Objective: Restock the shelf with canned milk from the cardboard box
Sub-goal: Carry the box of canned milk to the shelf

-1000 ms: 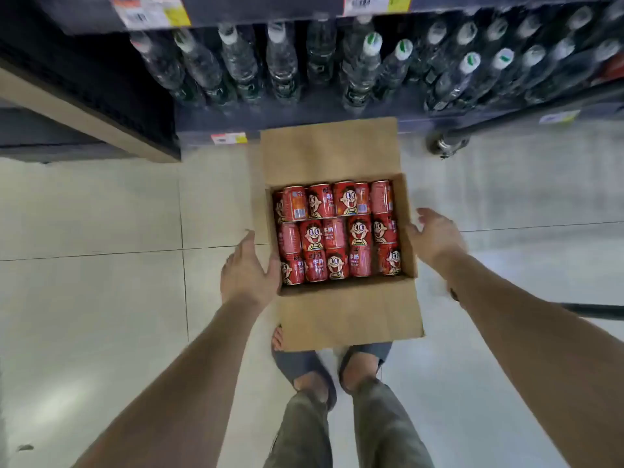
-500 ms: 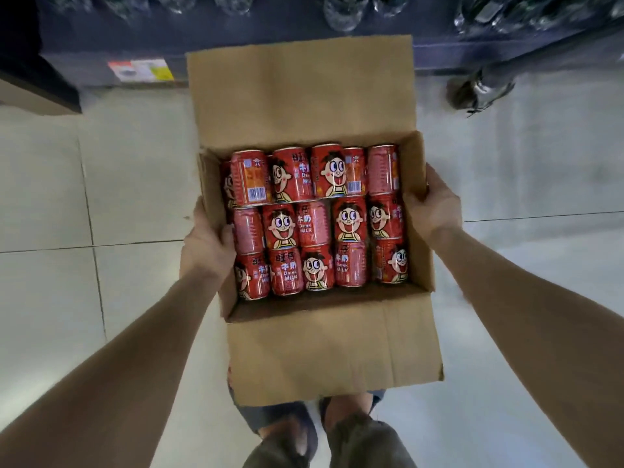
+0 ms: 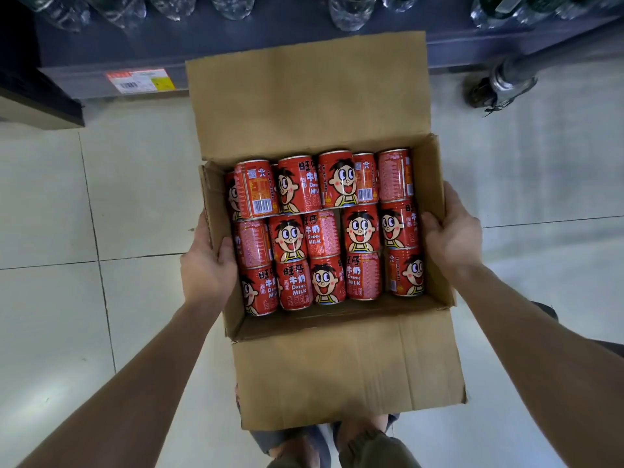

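Both hands clamp the cardboard box (image 3: 341,366): your left hand (image 3: 207,265) grips the left wall with the thumb hooked over the rim, and your right hand (image 3: 450,234) presses the right wall with fingers curled over its edge. Neither hand holds a can. The red milk cans (image 3: 324,228) lie on their sides in 3 rows, filling the open box, which sits just in front of the shelf (image 3: 236,52) of water bottles (image 3: 347,11). To carry it well, keep the grip level and low on both walls, since thin cardboard likely bows under a full load, and keep the front flap clear of your feet (image 3: 304,447). The box's underside is hidden, so whether it rests on the floor (image 3: 67,197) cannot be told. The bottles are cut off at the top, and no space for cans is visible.
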A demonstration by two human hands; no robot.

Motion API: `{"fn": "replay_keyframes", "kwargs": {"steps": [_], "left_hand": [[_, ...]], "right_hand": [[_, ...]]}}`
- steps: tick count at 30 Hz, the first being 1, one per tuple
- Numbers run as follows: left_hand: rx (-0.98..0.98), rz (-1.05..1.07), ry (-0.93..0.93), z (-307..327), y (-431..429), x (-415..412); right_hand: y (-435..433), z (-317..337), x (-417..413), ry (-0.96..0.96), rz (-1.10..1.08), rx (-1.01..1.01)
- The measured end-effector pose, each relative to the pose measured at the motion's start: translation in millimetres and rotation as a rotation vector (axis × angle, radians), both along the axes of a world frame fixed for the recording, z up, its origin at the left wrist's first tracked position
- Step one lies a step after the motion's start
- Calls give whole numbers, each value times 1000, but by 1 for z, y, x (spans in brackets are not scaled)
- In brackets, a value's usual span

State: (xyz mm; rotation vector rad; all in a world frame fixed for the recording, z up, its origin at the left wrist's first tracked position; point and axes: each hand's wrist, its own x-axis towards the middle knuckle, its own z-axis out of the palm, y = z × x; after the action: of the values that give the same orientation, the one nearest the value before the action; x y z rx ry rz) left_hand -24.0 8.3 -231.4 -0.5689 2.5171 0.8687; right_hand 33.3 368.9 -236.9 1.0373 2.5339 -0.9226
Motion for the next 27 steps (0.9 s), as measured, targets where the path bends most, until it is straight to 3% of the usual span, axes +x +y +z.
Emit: {"fn": "replay_keyframes", "kwargs": {"steps": [15, 27], "left_hand": [[54, -33, 50, 24, -19, 13], [69, 64, 39, 174, -40, 41]], "right_hand": [[2, 33, 10, 54, 58, -22], [-22, 191, 23, 49, 51, -49]]}}
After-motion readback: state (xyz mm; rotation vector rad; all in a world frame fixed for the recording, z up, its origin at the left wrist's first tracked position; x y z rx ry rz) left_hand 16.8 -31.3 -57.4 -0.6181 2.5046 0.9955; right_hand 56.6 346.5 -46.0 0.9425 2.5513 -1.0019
